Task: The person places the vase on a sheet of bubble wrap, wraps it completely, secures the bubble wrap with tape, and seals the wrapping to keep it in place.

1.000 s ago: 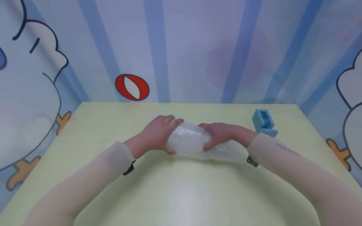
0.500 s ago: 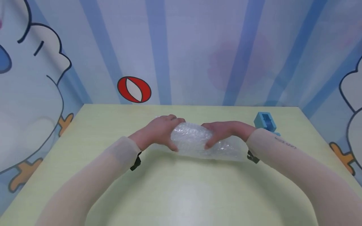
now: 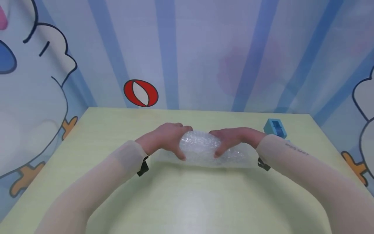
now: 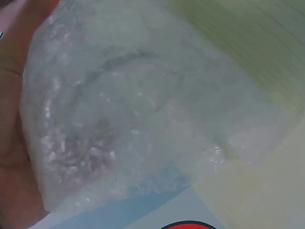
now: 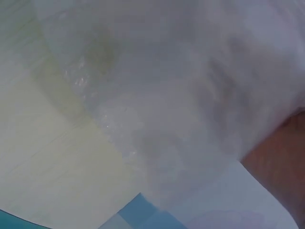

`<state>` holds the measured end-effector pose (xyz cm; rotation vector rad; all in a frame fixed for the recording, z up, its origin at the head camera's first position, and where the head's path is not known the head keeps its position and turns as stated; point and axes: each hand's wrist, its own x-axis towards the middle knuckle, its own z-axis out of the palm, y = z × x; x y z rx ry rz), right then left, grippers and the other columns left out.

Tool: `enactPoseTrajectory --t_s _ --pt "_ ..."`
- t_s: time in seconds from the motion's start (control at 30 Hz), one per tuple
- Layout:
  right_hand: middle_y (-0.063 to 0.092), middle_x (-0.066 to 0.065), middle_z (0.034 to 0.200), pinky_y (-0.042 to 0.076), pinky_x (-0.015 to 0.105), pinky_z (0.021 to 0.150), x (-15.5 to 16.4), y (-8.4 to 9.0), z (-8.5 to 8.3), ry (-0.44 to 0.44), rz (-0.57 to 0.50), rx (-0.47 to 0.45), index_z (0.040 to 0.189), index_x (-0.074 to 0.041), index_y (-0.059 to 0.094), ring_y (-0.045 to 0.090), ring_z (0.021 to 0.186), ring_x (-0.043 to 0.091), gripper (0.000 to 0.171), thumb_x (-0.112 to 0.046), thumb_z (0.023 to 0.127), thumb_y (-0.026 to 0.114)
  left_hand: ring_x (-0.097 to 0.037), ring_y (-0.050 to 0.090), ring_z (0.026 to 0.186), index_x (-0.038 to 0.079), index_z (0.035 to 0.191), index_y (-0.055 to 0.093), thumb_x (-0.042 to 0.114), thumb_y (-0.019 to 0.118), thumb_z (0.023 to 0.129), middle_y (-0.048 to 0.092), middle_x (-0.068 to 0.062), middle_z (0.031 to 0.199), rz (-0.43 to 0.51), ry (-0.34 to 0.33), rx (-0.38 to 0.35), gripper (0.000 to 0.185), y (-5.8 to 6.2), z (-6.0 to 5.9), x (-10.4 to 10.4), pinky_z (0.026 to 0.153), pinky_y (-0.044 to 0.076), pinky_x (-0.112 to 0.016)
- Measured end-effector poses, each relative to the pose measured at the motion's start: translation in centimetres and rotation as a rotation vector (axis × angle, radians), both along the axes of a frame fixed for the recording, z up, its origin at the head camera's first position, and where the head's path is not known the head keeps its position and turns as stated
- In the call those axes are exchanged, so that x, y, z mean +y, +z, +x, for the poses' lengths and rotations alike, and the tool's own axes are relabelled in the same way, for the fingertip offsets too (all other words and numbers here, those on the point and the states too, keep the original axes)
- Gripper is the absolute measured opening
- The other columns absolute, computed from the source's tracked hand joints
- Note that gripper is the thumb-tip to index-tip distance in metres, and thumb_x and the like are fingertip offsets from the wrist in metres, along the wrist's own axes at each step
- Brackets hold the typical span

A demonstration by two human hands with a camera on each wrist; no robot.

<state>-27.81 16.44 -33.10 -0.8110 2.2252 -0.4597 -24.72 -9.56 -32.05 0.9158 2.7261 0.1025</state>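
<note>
A rolled bundle of clear bubble wrap (image 3: 198,148) lies crosswise over the middle of the table, gripped from both sides. My left hand (image 3: 169,138) holds its left part, thumb on the near face and fingers mostly hidden behind it. On the right part, my right hand (image 3: 229,139) grips the same way, thumb toward me. Loose layers of wrap stick out beneath both wrists. In the left wrist view the bubble wrap (image 4: 143,109) fills most of the picture, and a curved darker line shows through it. The right wrist view has the wrap (image 5: 157,105) blurred.
A light blue tape dispenser (image 3: 274,127) stands at the back right, partly hidden by the right sleeve (image 3: 292,159). The pale yellow table (image 3: 193,201) ends at a striped blue backdrop (image 3: 198,65) with printed cartoon figures.
Both hands keep hold of the bubble wrap. The left fingers have curled further over its far side, and the wrap has turned slightly. The head view has shifted a little.
</note>
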Motion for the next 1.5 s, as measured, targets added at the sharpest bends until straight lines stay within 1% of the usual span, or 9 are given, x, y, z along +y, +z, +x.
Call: enactPoseTrajectory --t_s 0.2,0.4,0.5,0.63,0.83,1.03,1.2,1.33,1.5 --pt "0.045 0.018 0.149 0.047 0.052 0.111 0.2 0.4 -0.6 -0.006 0.032 -0.050 0.158 -0.004 0.025 0.051 0.133 0.033 0.094 -0.042 0.087 0.074 -0.029 0.060 0.121 0.015 0.149 0.048 0.046 0.086 0.074 0.064 -0.010 0.136 0.027 0.010 -0.067 0.090 0.4 -0.8 0.3 0.102 0.055 -0.048" --pt "0.042 0.016 0.151 0.048 0.050 0.111 0.3 0.0 -1.1 -0.096 0.069 -0.107 0.160 -0.012 0.014 0.052 0.131 0.031 0.099 -0.041 0.087 0.073 -0.028 0.057 0.125 0.017 0.151 0.046 0.045 0.086 0.075 0.062 -0.008 0.140 0.043 0.053 -0.185 0.091 0.2 -2.0 0.2 0.107 0.052 -0.048" --pt "0.041 0.018 0.152 0.044 0.052 0.114 0.4 -0.2 -1.2 -0.139 0.076 -0.106 0.159 -0.011 0.016 0.050 0.133 0.033 0.096 -0.041 0.088 0.073 -0.027 0.057 0.125 0.018 0.152 0.045 0.046 0.085 0.076 0.062 -0.007 0.139 0.048 0.071 -0.229 0.091 0.1 -2.4 0.2 0.108 0.051 -0.048" --pt "0.040 0.023 0.155 0.040 0.057 0.116 0.5 0.0 -1.1 -0.139 0.092 -0.053 0.156 -0.006 0.023 0.045 0.141 0.039 0.091 -0.043 0.088 0.072 -0.027 0.056 0.126 0.019 0.153 0.043 0.046 0.086 0.076 0.061 -0.006 0.139 0.061 0.093 -0.260 0.092 0.2 -2.6 0.2 0.108 0.050 -0.048" --pt "0.044 0.027 0.155 0.040 0.058 0.115 0.7 0.5 0.6 -0.163 0.062 0.122 0.153 0.001 0.034 0.044 0.143 0.045 0.085 -0.044 0.092 0.073 -0.026 0.055 0.127 0.020 0.154 0.042 0.044 0.085 0.077 0.060 -0.004 0.141 0.091 0.106 -0.300 0.091 0.3 -3.0 0.0 0.109 0.049 -0.048" --pt "0.047 0.027 0.152 0.044 0.057 0.114 0.6 0.4 4.6 -0.215 -0.042 0.454 0.152 0.002 0.040 0.049 0.140 0.044 0.079 -0.035 0.092 0.076 -0.029 0.047 0.141 0.021 0.159 0.035 0.048 0.084 0.079 0.050 -0.004 0.155 0.059 0.121 -0.327 0.098 0.4 -3.0 0.0 0.118 0.042 -0.052" --pt "0.047 0.028 0.152 0.044 0.060 0.113 0.0 0.2 7.4 -0.214 -0.057 0.683 0.151 0.001 0.041 0.048 0.139 0.048 0.080 -0.035 0.090 0.078 -0.028 0.050 0.137 0.021 0.157 0.037 0.046 0.084 0.079 0.053 -0.004 0.151 0.046 0.130 -0.329 0.094 0.7 -3.2 0.2 0.116 0.044 -0.052" --pt "0.046 0.028 0.153 0.043 0.065 0.111 -0.4 -0.4 8.3 -0.221 -0.046 0.797 0.151 -0.001 0.042 0.048 0.139 0.049 0.089 -0.041 0.083 0.084 -0.028 0.051 0.132 0.020 0.155 0.039 0.043 0.083 0.080 0.055 -0.005 0.146 0.044 0.123 -0.362 0.090 1.0 -3.5 0.2 0.112 0.048 -0.051" --pt "0.043 0.025 0.156 0.043 0.070 0.107 -0.7 -1.3 8.4 -0.242 0.017 0.869 0.153 -0.007 0.041 0.045 0.141 0.047 0.102 -0.052 0.075 0.087 -0.028 0.050 0.133 0.018 0.154 0.040 0.042 0.082 0.082 0.054 -0.005 0.146 0.039 0.114 -0.398 0.087 1.3 -3.8 0.3 0.113 0.047 -0.051"
